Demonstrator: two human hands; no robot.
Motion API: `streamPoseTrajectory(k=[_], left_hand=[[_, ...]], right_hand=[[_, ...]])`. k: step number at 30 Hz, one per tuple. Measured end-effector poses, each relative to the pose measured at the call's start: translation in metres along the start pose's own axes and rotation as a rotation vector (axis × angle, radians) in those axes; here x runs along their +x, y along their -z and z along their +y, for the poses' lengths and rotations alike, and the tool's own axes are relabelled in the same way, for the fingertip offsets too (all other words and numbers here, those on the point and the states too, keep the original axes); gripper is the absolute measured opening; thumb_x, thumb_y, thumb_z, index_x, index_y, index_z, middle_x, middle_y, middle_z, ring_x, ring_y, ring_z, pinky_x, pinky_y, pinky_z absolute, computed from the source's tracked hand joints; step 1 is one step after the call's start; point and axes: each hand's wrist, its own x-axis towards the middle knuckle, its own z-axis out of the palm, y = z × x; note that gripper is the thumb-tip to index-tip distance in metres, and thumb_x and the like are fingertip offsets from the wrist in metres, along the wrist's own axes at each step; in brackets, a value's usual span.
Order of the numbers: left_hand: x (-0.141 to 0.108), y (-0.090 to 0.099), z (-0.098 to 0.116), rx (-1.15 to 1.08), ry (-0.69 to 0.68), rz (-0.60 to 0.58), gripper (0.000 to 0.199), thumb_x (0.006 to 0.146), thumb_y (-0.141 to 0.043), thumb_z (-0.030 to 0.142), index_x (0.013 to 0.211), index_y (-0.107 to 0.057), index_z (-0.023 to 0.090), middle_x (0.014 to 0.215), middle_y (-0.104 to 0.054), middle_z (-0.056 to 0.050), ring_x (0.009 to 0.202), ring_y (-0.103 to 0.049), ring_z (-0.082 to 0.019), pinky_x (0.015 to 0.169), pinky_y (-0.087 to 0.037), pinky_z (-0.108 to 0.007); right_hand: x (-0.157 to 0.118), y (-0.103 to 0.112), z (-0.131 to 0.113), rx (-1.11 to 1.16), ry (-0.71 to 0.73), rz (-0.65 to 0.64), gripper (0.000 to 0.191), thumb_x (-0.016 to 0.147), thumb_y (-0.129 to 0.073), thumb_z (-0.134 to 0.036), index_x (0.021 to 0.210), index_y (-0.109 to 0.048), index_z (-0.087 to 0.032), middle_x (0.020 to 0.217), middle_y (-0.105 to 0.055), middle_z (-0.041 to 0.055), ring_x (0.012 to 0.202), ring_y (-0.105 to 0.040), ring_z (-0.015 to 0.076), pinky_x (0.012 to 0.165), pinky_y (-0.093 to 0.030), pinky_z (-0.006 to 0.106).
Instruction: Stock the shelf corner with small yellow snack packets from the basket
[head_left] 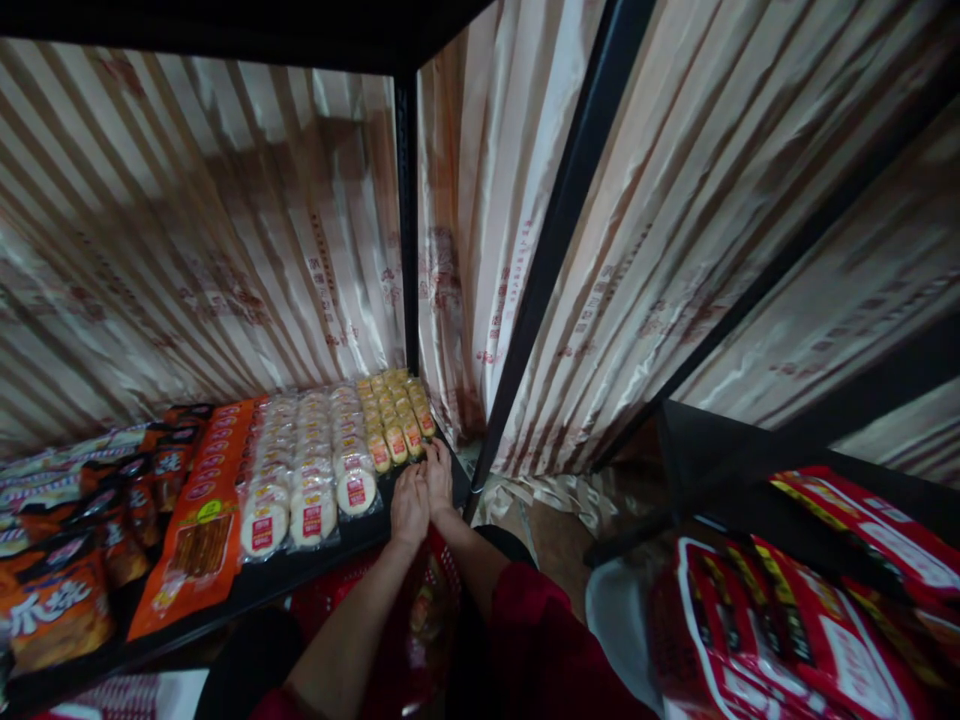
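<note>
My left hand (410, 504) and my right hand (438, 476) are side by side at the front of the rows of small yellow wrapped snack packs (394, 420), near the shelf's right end. The fingers of both hands are curled forward and close together, and whatever they hold is hidden or too small to name. My right fingertips are right beside the front yellow packs. To the left of my hands, round white wrapped cakes (355, 488) stand in overlapping rows, each with a red label.
Orange snack packets (206, 520) and orange-black bags (60, 600) fill the shelf's left. A black upright post (551, 240) rises just right of my hands. A red basket (352, 580) sits below, partly hidden. Red packages (795, 630) lie at right. Pleated curtains (285, 220) hang behind.
</note>
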Motion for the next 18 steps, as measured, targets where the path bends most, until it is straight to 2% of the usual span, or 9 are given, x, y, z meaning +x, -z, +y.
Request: streamPoseTrajectory(k=[2,7,14,18], left_hand=[[-0.002,0.002,0.002,0.028,-0.001,-0.013,0.043,0.086,-0.026,0.022,0.113,-0.055,0.004,0.118,-0.058,-0.017,0.113,-0.051,-0.020,0.103,-0.036,-0.035],[-0.019,0.008,0.003,0.074,-0.077,0.006,0.038,0.086,-0.028,0.019,0.111,-0.056,0.011,0.113,-0.061,-0.012,0.109,-0.053,-0.019,0.099,-0.040,-0.037],[-0.043,0.011,0.003,0.155,-0.144,-0.008,0.035,0.084,-0.030,0.017,0.106,-0.057,0.010,0.103,-0.063,-0.012,0.100,-0.055,-0.020,0.093,-0.043,-0.036],[-0.057,0.014,-0.003,0.212,-0.238,0.001,0.034,0.084,-0.033,0.016,0.107,-0.056,0.010,0.104,-0.062,-0.012,0.099,-0.054,-0.020,0.092,-0.044,-0.036]], right_hand=[[-0.003,0.003,-0.002,-0.013,-0.018,-0.026,0.047,0.069,-0.039,-0.006,0.110,-0.060,-0.017,0.122,-0.050,0.0085,0.116,-0.044,0.0186,0.100,-0.038,0.031],[-0.017,0.018,-0.010,-0.010,-0.006,-0.101,0.049,0.068,-0.039,-0.004,0.110,-0.060,-0.019,0.122,-0.049,0.0071,0.115,-0.044,0.0162,0.100,-0.038,0.029],[-0.044,0.032,-0.012,0.107,-0.067,-0.183,0.048,0.068,-0.038,-0.006,0.108,-0.060,-0.020,0.124,-0.046,0.0055,0.105,-0.051,0.0135,0.093,-0.042,0.025],[-0.060,0.040,-0.014,0.126,-0.018,-0.214,0.044,0.070,-0.039,-0.008,0.106,-0.062,-0.019,0.121,-0.048,0.0055,0.105,-0.051,0.0139,0.093,-0.041,0.024]])
